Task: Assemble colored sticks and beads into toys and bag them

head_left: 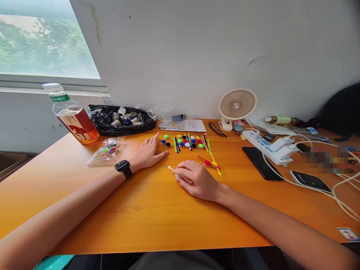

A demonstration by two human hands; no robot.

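Observation:
My left hand [148, 153] lies flat on the wooden table [140, 217], fingers spread and holding nothing. My right hand [198, 180] has its thumb and fingers closed on a white arrow spinner [170, 168], whose pointed tip sticks out to the left; its middle is partly hidden by the fingers. Just beyond this hand lie a red arrow spinner [207, 162] and a yellow arrow [211, 157]. Past both hands, several coloured round pieces [187, 144] sit in rows with loose arrows [176, 144] among them.
A clear plastic bag [97, 155] of coloured parts and a tilted-looking tea bottle [80, 125] stand left. Behind are a black bag [104, 125] with cardboard rolls and a small fan [238, 105]. On the right lie a power strip [264, 146], phone [261, 163], power bank [310, 181] and cables.

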